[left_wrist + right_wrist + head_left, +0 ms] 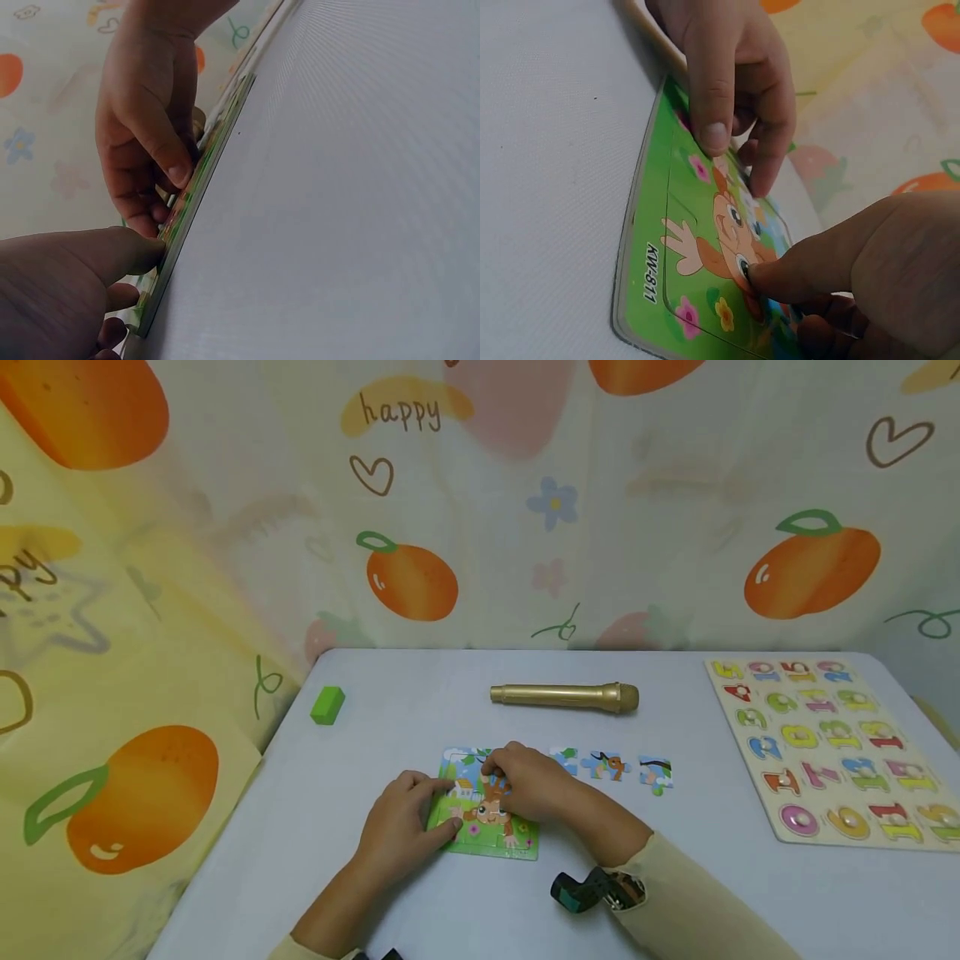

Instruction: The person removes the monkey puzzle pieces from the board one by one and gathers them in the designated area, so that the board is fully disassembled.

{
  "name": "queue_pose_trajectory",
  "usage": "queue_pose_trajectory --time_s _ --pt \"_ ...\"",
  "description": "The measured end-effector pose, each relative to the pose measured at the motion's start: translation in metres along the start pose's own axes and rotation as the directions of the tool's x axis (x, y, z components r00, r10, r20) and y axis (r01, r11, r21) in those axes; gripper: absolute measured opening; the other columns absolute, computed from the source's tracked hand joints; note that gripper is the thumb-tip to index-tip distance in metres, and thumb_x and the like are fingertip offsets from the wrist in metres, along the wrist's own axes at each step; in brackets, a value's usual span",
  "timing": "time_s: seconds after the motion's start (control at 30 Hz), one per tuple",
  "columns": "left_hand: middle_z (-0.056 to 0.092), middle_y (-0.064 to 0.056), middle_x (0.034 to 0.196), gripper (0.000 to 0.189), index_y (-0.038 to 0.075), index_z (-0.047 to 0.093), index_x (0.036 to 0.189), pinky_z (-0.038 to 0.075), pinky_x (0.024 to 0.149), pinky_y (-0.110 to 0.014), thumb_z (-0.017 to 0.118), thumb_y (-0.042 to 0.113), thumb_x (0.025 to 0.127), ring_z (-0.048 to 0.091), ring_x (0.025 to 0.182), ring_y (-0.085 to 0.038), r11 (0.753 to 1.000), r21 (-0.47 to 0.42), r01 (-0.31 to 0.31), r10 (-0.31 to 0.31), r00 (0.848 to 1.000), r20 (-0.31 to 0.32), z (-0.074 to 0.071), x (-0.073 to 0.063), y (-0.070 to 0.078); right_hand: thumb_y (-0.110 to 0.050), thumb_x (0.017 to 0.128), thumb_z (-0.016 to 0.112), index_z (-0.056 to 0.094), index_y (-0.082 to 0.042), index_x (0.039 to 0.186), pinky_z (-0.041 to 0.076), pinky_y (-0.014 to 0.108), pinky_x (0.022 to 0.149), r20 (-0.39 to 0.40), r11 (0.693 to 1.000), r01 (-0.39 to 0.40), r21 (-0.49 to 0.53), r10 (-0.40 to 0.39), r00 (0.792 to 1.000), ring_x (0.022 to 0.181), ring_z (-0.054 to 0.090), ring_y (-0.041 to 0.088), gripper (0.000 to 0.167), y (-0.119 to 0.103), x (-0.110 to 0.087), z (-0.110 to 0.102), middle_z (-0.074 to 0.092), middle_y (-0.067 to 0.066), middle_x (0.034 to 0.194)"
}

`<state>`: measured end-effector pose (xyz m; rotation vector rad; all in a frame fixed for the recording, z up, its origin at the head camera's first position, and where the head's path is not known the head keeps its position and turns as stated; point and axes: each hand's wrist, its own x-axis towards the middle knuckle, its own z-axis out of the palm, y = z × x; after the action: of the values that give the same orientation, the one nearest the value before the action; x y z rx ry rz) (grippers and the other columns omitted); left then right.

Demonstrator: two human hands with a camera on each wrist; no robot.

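A green-bordered jigsaw puzzle [517, 852] with a cartoon monkey [731, 225] lies flat on the table. My left hand [405, 818] rests at its left side, thumb and fingers loosely spread and touching the board. Over the upper right of the picture, my right hand [536, 783] has its fingers curled, holding a puzzle piece that they mostly cover. The right thumb [780, 274] lies near the monkey's eye in the right wrist view. Three loose pieces lie right of the board: one with a leaf [566, 758], one with an orange animal [609, 766], one with a branch [656, 772].
Behind the puzzle lies a gold microphone [562, 696]. A green block [327, 705] stands at the back left. On the right is a wooden number board [817, 752] with knobbed pieces. A fruit-printed curtain [480, 510] hangs behind the table [405, 693].
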<state>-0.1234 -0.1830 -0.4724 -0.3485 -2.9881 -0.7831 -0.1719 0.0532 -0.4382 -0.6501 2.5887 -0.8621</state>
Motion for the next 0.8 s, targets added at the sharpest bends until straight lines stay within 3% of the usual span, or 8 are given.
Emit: queue_pose_trajectory --time_s 0.6,0.8 --pt "0.061 0.001 0.113 0.049 0.019 0.077 0.127 0.05 0.085 -0.04 0.091 0.033 0.083 0.057 0.102 -0.017 1.0 -0.01 -0.014 0.014 1.0 -0.02 0.0016 -0.0016 -0.0016 0.001 0.088 0.079 0.068 -0.011 0.125 0.051 0.042 0.091 -0.068 0.999 0.002 0.052 0.001 0.998 0.105 0.059 0.02 0.04 -0.0022 -0.0035 0.0057 0.061 0.002 0.116" --pt "0.061 0.002 0.113 0.048 0.02 0.077 0.127 0.05 0.086 -0.04 0.092 0.033 0.083 0.057 0.102 -0.017 1.0 -0.005 -0.02 0.02 1.0 -0.023 0.0021 -0.0014 -0.0013 -0.002 0.088 0.079 0.068 -0.011 0.122 0.051 0.041 0.087 -0.125 0.997 0.057 0.049 -0.051 0.991 0.1 0.058 0.019 0.036 0.0007 -0.0045 0.0064 0.062 0.002 0.113"
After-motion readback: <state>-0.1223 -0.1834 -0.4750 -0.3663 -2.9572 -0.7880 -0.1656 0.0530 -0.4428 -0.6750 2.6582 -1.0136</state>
